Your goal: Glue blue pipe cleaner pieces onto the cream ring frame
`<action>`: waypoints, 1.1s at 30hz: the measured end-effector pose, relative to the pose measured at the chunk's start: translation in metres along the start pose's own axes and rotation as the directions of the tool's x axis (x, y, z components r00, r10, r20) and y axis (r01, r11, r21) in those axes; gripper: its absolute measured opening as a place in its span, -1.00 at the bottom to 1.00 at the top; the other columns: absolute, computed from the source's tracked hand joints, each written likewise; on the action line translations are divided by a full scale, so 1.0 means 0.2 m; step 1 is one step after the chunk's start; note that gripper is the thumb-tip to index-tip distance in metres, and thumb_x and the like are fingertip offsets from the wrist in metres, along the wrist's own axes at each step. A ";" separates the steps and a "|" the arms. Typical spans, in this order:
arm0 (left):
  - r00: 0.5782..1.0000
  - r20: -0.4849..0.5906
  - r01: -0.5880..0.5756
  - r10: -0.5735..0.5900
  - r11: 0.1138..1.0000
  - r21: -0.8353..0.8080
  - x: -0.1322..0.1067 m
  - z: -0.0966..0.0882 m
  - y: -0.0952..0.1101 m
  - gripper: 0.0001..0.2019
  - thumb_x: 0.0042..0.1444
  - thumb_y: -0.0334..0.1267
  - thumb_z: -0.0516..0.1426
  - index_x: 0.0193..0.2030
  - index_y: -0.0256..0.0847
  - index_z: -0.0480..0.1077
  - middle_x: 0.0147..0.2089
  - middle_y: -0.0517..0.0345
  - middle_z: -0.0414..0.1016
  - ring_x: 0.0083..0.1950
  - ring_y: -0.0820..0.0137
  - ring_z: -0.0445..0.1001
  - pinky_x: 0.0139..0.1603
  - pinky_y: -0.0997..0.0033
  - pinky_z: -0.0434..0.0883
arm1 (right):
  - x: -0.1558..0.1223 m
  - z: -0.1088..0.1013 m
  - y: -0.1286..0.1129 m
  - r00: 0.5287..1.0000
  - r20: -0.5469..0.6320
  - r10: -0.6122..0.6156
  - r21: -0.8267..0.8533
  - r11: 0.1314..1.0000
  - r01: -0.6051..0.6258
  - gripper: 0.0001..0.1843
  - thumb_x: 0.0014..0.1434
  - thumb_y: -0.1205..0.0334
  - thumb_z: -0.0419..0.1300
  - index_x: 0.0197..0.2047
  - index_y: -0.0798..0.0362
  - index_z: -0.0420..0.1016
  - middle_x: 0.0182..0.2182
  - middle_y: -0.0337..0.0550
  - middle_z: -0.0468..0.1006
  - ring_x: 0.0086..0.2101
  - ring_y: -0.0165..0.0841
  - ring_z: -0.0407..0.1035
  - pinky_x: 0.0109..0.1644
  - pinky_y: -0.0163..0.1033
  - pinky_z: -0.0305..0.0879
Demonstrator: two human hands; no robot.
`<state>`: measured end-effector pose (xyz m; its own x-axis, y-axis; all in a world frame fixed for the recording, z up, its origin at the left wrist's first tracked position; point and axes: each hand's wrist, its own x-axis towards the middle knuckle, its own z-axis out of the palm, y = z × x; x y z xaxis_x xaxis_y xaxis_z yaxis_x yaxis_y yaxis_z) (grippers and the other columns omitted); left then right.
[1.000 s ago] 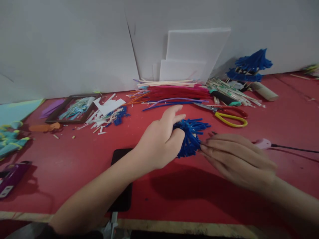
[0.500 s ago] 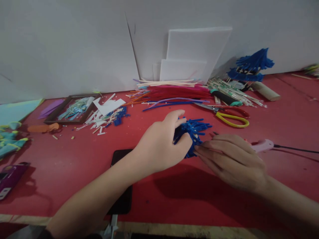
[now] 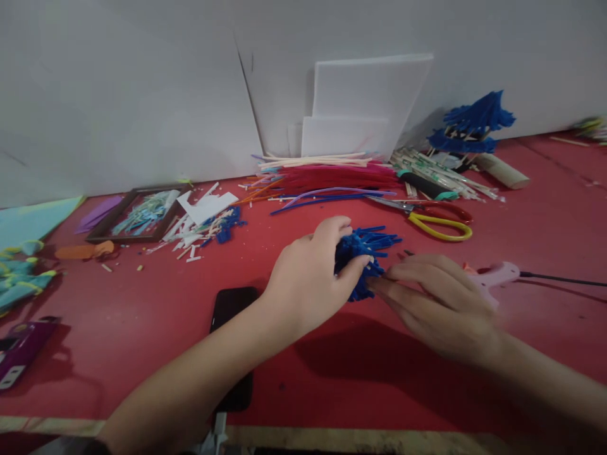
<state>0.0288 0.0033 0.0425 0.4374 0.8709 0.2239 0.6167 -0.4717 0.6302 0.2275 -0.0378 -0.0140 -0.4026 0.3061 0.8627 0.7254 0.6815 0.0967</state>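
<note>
A bundle of blue pipe cleaners (image 3: 377,239), its strands fanning out to the right, is held over the red table between both hands. My left hand (image 3: 308,268) curls round its left side, thumb below and fingers above. My right hand (image 3: 441,303) pinches the lower right edge of the bundle with thumb and fingertips; what exactly lies between them is hidden. Behind my right hand is a pink glue gun (image 3: 497,278) with a black cord, partly covered by the hand. Scissors (image 3: 441,226) with red and yellow handles lie beyond the bundle.
Red and other coloured pipe cleaners (image 3: 327,177) lie along the wall. A finished-looking blue tiered piece (image 3: 478,120) stands at back right near a cardboard tube (image 3: 502,170). Scraps (image 3: 208,215) and a brown frame (image 3: 99,232) are at left. A black phone (image 3: 232,303) lies under my left forearm.
My left thumb has shifted slightly on the blue bundle, its tip now nearer the right hand. Both hands keep their hold; the view has moved a little.
</note>
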 end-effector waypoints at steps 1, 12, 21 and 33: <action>1.000 -0.015 -0.012 0.012 1.000 -0.005 0.00 0.00 0.00 -0.57 0.27 -0.21 0.27 0.23 -0.28 0.38 0.19 -0.17 0.66 0.21 -0.07 0.65 0.22 -0.11 0.60 | 0.00 0.00 0.00 1.000 -0.007 0.002 0.001 1.000 -0.002 -0.81 0.18 0.48 0.39 -0.29 0.01 0.54 -0.36 -0.16 0.62 -0.34 -0.32 0.54 -0.31 -0.19 0.58; 0.997 -0.054 -0.066 0.061 0.994 -0.090 0.00 0.01 -0.02 -0.60 0.27 -0.18 0.26 0.19 -0.22 0.35 0.16 -0.16 0.67 0.24 0.01 0.65 0.21 -0.04 0.60 | -0.02 0.00 0.00 1.000 0.003 -0.003 0.024 1.000 0.003 -0.83 0.15 0.46 0.41 -0.29 0.04 0.55 -0.34 -0.13 0.60 -0.32 -0.32 0.49 -0.27 -0.18 0.55; 0.987 -0.116 -0.124 0.110 0.985 -0.123 0.01 0.04 -0.03 -0.73 0.27 -0.30 0.24 0.08 -0.18 0.36 0.14 -0.08 0.68 0.23 0.15 0.66 0.21 0.18 0.61 | -0.03 0.02 -0.01 0.999 -0.013 0.043 0.056 0.998 -0.042 -0.79 0.19 0.45 0.39 -0.20 -0.02 0.50 -0.29 -0.14 0.60 -0.29 -0.31 0.47 -0.26 -0.16 0.52; 0.987 -0.115 -0.123 0.109 0.984 -0.130 0.01 0.05 -0.03 -0.72 0.27 -0.37 0.24 0.09 -0.21 0.38 0.17 -0.07 0.68 0.23 0.19 0.66 0.22 0.21 0.61 | -0.03 0.03 0.00 0.998 -0.008 0.055 0.063 0.997 -0.055 -0.84 0.28 0.42 0.33 -0.17 -0.05 0.53 -0.29 -0.18 0.59 -0.27 -0.33 0.49 -0.26 -0.19 0.53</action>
<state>0.0318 0.0062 0.0323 0.4237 0.8246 0.3749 0.4679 -0.5537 0.6889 0.2260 -0.0361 -0.0233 -0.3570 0.3378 0.8709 0.7100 0.7039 0.0180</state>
